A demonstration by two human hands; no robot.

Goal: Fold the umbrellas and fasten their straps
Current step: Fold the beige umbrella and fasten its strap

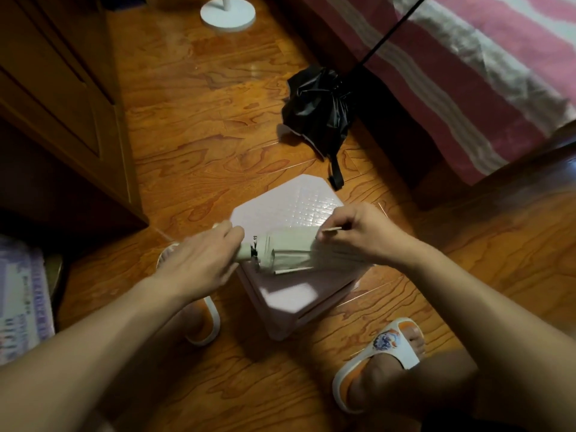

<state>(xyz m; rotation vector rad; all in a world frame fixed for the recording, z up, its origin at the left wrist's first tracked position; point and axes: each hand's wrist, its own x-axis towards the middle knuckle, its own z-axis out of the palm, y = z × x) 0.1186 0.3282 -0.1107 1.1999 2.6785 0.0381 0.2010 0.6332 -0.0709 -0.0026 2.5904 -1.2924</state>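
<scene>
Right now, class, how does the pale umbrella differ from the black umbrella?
The pale umbrella is gathered into a compact roll; the black umbrella is loose and crumpled. The pale one is gripped by the left hand and right hand over a pink stool; the black one lies untouched on the floor. Both are collapsed.

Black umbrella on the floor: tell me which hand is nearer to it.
Right. The right hand pinches the pale green umbrella over the pink stool, just below the black umbrella. The left hand grips the handle end, farther left.
</scene>
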